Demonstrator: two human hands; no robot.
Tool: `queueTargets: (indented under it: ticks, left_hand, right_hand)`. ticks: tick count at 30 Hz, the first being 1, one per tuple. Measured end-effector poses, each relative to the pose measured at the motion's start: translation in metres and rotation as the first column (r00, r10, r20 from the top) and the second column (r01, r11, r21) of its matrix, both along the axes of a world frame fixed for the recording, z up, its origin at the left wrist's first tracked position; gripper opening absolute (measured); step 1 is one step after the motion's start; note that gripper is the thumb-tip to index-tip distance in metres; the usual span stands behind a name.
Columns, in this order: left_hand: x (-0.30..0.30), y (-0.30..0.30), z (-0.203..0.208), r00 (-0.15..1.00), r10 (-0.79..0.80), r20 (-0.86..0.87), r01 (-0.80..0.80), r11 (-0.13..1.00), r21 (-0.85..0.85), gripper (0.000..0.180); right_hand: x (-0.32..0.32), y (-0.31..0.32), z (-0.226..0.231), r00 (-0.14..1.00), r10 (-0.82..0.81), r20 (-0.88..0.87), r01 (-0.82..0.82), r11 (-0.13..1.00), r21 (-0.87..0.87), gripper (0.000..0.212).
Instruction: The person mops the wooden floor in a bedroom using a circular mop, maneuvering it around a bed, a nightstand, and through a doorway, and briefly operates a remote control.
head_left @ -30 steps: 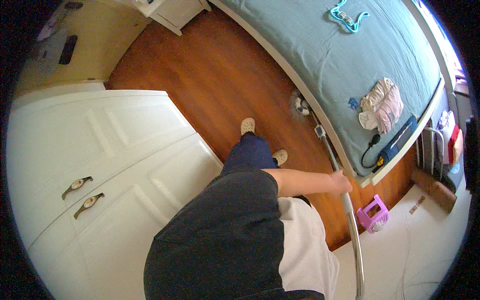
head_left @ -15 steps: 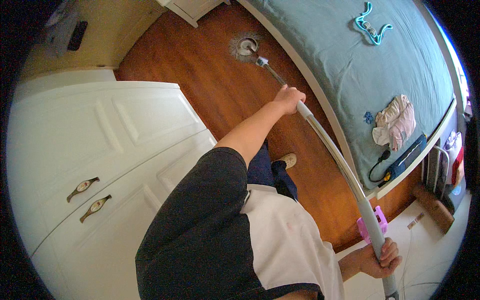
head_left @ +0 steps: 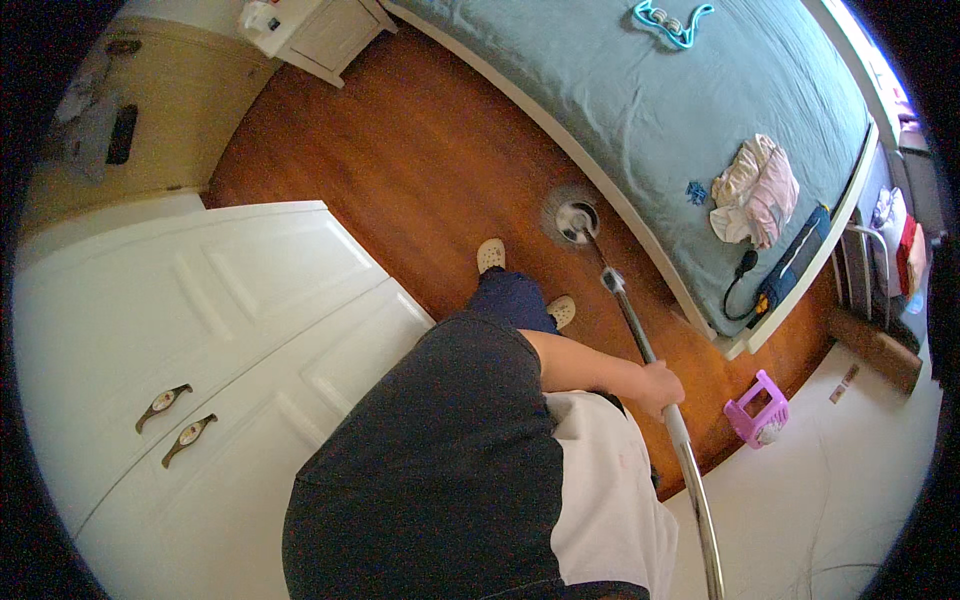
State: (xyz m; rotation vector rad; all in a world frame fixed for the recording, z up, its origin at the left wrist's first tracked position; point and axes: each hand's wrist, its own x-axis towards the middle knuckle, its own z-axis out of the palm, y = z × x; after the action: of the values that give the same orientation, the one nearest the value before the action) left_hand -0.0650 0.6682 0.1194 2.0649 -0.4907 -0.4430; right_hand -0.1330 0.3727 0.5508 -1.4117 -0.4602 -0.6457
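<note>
The left hand (head_left: 660, 388) is closed round the pole of a silver, grey-fringed, round-headed mop (head_left: 635, 322); the right's grip cannot be told. The mop's head rests on reddish-brown wooden floor (head_left: 380, 140), beside a white-framed, blue-green-sheeted bed (head_left: 600, 110).

A reddish-brown wood-grain floor (head_left: 400, 150) is running between a white, panel-doored cupboard (head_left: 230, 300) and a cream-framed, blue-green-covered bed (head_left: 600, 110). A small white cabinet (head_left: 335, 45) is standing near the bed; bright light is showing at upper right, a white wall (head_left: 770, 520) at lower right.
</note>
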Motion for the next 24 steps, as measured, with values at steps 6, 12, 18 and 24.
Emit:
queueTargets:
  ticks: [6,12,18,24]
  left_hand:
    - [-0.007,0.062,0.006,0.994,0.111,0.009,-0.111,0.994,0.006,0.013]
    - [-0.043,0.209,-0.028,0.781,0.617,0.094,-0.624,0.772,0.119,0.014]
    - [-0.114,0.34,-0.084,0.622,0.778,0.089,-0.753,0.563,0.339,0.01]
    - [-0.139,0.324,-0.101,0.601,0.794,0.088,-0.725,0.496,0.477,0.006]
  right_hand:
    - [0.057,0.056,-0.004,0.966,0.259,-0.009,-0.259,0.965,0.031,0.014]
    - [0.126,0.217,-0.08,0.751,0.657,-0.07,-0.619,0.737,0.272,0.019]
    - [0.126,0.351,-0.168,0.757,0.622,-0.2,-0.517,0.757,0.399,0.025]
    - [0.096,0.319,-0.201,0.666,0.613,-0.426,-0.45,0.785,0.426,0.034]
